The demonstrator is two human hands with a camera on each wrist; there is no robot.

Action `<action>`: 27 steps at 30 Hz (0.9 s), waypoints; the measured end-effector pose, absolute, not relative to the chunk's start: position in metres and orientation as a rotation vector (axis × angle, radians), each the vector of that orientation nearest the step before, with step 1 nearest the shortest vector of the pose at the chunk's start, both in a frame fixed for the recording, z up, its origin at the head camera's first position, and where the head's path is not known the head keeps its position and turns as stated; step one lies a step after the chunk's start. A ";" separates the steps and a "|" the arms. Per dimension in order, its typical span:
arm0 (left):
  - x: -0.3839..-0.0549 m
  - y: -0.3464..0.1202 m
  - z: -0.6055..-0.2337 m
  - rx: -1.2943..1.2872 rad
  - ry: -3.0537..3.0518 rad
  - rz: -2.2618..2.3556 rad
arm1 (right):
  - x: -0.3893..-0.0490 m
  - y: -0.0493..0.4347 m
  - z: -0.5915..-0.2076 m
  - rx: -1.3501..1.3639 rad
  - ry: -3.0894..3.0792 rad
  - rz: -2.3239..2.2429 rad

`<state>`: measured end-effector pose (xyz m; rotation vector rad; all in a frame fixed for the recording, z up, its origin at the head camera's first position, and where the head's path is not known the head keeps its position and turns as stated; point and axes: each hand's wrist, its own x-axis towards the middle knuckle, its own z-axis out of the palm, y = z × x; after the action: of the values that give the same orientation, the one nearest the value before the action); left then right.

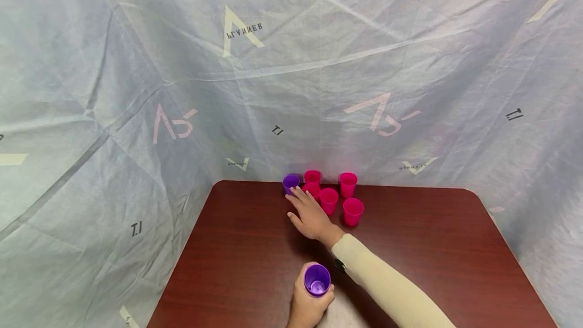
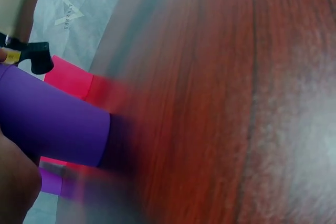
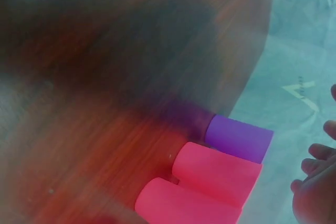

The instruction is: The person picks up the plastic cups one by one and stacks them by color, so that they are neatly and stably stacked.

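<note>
My left hand grips a purple cup, mouth up, near the table's front. In the left wrist view this purple cup appears large, with part of the left hand at the edge. My right hand reaches over the table, fingers spread and nothing held. Its fingertips are nearest to a second purple cup at the back edge; whether they touch it cannot be told from the head view. The right wrist view shows the hand apart from that purple cup.
Several pink cups stand upright right of the far purple cup, among them a back one, a front one and one at back right. A grey printed sheet hangs behind the brown table.
</note>
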<state>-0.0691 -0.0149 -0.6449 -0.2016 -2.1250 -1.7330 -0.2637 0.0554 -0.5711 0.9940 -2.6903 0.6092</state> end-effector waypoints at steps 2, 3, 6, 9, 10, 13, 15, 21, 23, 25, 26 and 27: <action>-0.070 -0.014 -0.646 -0.200 -2.106 -1.712 | -0.270 0.052 -0.571 0.977 -2.723 0.549; -0.071 -0.013 -0.647 -0.201 -2.098 -1.703 | -0.274 0.050 -0.570 0.962 -2.741 0.521; -0.072 -0.011 -0.649 -0.211 -2.075 -1.667 | -0.283 0.046 -0.570 0.922 -2.795 0.431; -0.072 -0.010 -0.650 -0.196 -2.069 -1.653 | -0.292 0.043 -0.568 0.907 -2.846 0.356; -0.071 -0.010 -0.650 -0.186 -2.070 -1.649 | -0.295 0.041 -0.567 0.907 -2.864 0.325; -0.070 -0.010 -0.649 -0.176 -2.070 -1.648 | -0.303 0.037 -0.564 0.892 -2.900 0.271; -0.070 -0.010 -0.647 -0.178 -2.065 -1.658 | -0.310 0.034 -0.563 0.871 -2.920 0.243; -0.071 -0.010 -0.649 -0.159 -2.059 -1.672 | -0.321 0.025 -0.569 0.840 -3.002 0.153; -0.070 -0.010 -0.651 -0.151 -2.067 -1.659 | -0.322 0.023 -0.572 0.832 -3.019 0.117; -0.070 -0.009 -0.652 -0.143 -2.079 -1.643 | -0.322 0.022 -0.574 0.820 -3.024 0.089; -0.069 -0.009 -0.652 -0.141 -2.083 -1.635 | -0.322 0.021 -0.575 0.817 -3.016 0.087; -0.069 -0.009 -0.652 -0.136 -2.087 -1.635 | -0.322 0.021 -0.576 0.815 -3.006 0.086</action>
<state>-0.0690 -0.0092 -0.6518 -0.1357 -2.0870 -1.6348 -0.3224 0.0207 -0.5763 0.8151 -3.0065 0.0862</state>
